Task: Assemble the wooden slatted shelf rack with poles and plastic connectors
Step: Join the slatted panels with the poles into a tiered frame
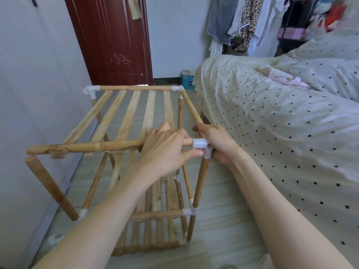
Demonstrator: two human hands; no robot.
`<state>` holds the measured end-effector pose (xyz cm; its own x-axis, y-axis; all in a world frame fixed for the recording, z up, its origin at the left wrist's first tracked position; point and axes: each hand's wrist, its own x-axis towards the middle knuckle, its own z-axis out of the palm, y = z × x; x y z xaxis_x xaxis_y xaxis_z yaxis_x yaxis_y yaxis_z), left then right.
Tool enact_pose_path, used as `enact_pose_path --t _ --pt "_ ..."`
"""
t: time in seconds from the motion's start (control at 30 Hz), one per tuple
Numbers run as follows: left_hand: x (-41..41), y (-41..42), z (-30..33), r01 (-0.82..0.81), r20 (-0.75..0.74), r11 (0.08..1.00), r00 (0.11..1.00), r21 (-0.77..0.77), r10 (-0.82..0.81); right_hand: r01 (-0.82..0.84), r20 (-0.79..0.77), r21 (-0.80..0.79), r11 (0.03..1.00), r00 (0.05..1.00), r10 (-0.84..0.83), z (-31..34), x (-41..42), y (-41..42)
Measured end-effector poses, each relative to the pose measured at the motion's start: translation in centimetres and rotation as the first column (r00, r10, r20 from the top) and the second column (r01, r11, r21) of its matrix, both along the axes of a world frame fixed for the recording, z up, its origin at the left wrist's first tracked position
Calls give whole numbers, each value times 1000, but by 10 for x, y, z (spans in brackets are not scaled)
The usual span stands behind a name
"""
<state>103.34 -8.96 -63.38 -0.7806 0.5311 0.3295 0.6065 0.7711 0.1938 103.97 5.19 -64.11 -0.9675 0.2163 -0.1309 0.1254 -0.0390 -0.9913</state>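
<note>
Here the wooden shelf rack [124, 152] stands on the pale floor [223, 210] between a white wall [29, 94] on the left and a bed [272, 123] on the right. Its top tier of slats [134, 111] runs away from the camera toward a far rail capped at both ends by white plastic connectors; a lower slatted tier [155, 220] shows beneath.

At the near right corner sits a white corner connector [202, 145], mounted on the upright pole [201, 183] below it. The front pole [85, 147] lies horizontally across the near edge, its right end entering that connector and its left end bare, with no connector on it. Just below that free end, a loose-looking upright pole [50, 188] leans tilted outward, its top apart from the front pole.

The left hand [165, 150] wraps around the front pole right beside the connector, fingers curled over the top and thumb underneath, its tip touching the connector. The right hand [215, 140] grips the connector from the right side, fingers curled behind it, where the right side rail [191, 107] meets the corner.

Farther off stand a dark red door [110, 39], a teal box [187, 82] on the floor by the bed, a spotted cream duvet [291, 152], and hanging clothes [242, 22].
</note>
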Motion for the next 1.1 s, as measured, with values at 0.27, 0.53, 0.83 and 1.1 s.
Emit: enact_pose_path --t 0.27,0.53,0.83,1.1 --pt "10 6 -6 -136 -50 988 989 71 140 105 40 -250 962 994 -98 -2 0 -12" --pt "15 9 -6 -188 -109 979 974 81 197 186 63 -336 923 983 -174 -6 -2 -18" --pt "21 5 -13 -207 -222 973 949 100 224 164 54 -373 913 986 -155 -5 -2 -24" --pt "21 1 -14 -233 -232 970 942 70 243 128 52 -347 929 992 -117 -5 -5 -28"
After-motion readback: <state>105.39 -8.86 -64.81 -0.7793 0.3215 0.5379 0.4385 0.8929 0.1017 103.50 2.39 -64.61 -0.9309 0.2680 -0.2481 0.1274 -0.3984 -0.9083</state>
